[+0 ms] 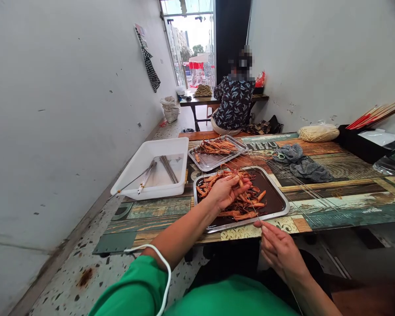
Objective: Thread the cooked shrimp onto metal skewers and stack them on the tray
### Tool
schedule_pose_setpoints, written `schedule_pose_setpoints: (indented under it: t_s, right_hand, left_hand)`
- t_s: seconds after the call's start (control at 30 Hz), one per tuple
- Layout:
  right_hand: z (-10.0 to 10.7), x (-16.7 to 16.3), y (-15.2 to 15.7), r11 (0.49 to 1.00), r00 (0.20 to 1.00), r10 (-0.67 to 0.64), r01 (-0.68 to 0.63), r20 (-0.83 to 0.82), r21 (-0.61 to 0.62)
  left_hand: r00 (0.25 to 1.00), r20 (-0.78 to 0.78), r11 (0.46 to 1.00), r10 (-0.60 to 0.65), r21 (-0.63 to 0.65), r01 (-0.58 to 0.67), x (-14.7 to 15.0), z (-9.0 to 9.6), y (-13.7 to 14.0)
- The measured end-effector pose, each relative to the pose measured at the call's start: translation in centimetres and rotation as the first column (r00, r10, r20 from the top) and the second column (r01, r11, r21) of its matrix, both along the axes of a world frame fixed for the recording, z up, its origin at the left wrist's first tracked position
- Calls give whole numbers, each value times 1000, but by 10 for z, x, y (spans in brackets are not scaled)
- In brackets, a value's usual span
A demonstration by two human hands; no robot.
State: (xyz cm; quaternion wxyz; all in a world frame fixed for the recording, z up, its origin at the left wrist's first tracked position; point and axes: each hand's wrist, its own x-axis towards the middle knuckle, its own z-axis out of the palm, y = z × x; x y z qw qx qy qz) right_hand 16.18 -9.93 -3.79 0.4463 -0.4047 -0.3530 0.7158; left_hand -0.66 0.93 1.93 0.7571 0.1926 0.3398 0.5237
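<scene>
My left hand (228, 191) is closed on a long, reddish-brown piece of meat (242, 181) above a steel tray (285, 206). More such marinated pieces (242, 214) lie heaped in that tray, in dark brown liquid. Lower and to the right, my right hand (279, 252) pinches a thin metal skewer (255, 210). The skewer slants up from these fingers to the piece in my left hand; whether its tip is inside the meat is hidden by the fingers.
A white tub (164, 189) with metal skewers (167, 169) stands at left. Behind, a second steel tray (209, 166) holds threaded meat. At right lie loose skewers (304, 186), a grey cloth (311, 170) and a black box (358, 142). A person (235, 103) sits at a far table.
</scene>
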Motion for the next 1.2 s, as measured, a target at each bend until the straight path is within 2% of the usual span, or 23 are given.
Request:
schedule_pose_setpoints:
  t_s: [0.07,0.13,0.2,0.3,0.4,0.57,0.73,1.0,1.1,1.2]
  right_hand:
    - [1,2,-3,980,947,-129,76,294,184]
    - [1,4,-6,908,817,-293,75,496,413]
    - [-1,7,-9,823,706,-408,9,579,568]
    - [-5,8,-12,752,637,-472,-70,610,656]
    - [-7,6,-15,733,620,-503,-63,602,677]
    - [-11,-1,-16,780,628,-470,-34,620,625]
    - [-11,-1,-11,791,656,-449,-23,606,611]
    - [-3,14,-7,808,658,-370,-121,656,577]
    - [-1,15,-9,827,655,-360,-105,665,552]
    - [-3,12,-9,852,689,-345,-55,638,520]
  left_hand:
    - [1000,1,1000,1,5,-1,-1,-2,1]
    - [1000,1,1000,4,10,-4,-1,-4,1]
    - [1000,-1,1000,8,12,-8,-1,-4,1]
    - [1000,-5,1000,-4,8,4,0,-4,1]
    - [1000,4,1000,-3,5,3,1,-4,-1]
    - [1000,-23,1000,8,-11,-9,5,-5,-5]
    - [999,-32,1000,-18,-15,18,6,-7,-8]
    - [998,-53,999,-36,12,37,3,-6,-9]
    - [996,-80,999,-34,21,36,4,-6,-10]
    - [996,-87,999,-36,24,38,4,-6,-10]
